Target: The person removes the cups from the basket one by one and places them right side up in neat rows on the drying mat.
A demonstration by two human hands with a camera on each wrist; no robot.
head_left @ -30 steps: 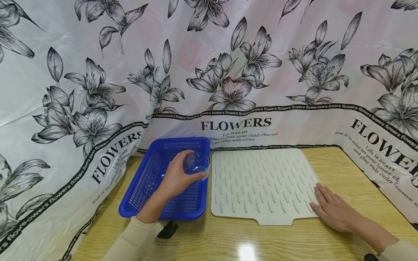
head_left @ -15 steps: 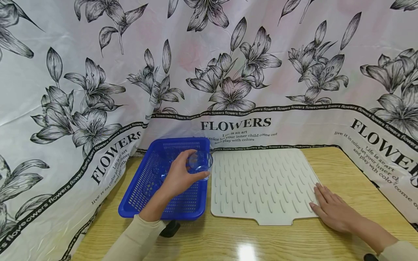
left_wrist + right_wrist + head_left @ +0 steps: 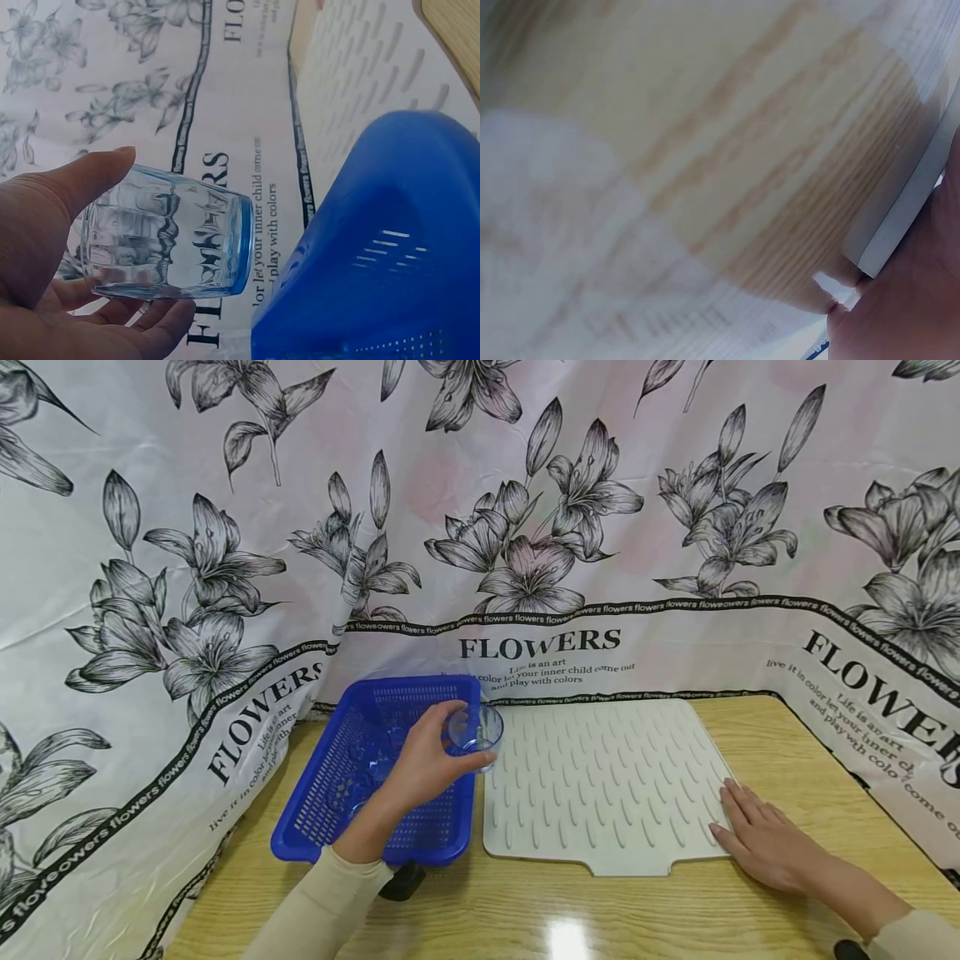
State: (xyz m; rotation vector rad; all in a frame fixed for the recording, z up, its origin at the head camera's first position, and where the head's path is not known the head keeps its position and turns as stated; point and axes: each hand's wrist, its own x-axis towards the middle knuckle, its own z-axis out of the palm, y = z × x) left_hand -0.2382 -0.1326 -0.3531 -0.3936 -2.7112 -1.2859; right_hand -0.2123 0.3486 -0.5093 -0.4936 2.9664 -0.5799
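Observation:
Held up over the right rim of the blue basket (image 3: 467, 827), a clear drinking glass (image 3: 478, 739) sits between the thumb and fingers of my left hand (image 3: 426, 762). The left wrist view shows the glass (image 3: 161, 236) to be faceted, with a bluish tint at one end. Beside the basket lies a white ridged drying board (image 3: 600, 793). My right hand (image 3: 768, 847) rests flat at the board's right edge, fingers extended over the border. The right wrist view catches only part of that hand (image 3: 907, 307) against the board's edge (image 3: 907, 202).
Several clear glass items (image 3: 360, 777) lie inside the basket, partly hidden by the left arm. Wood-grain table (image 3: 510, 910) runs along the front. A flower-printed curtain (image 3: 540, 664) closes off the back and both sides.
My left hand has moved right with the glass, from above the basket's inside to over its rim and the board's left edge. The right hand has stayed put.

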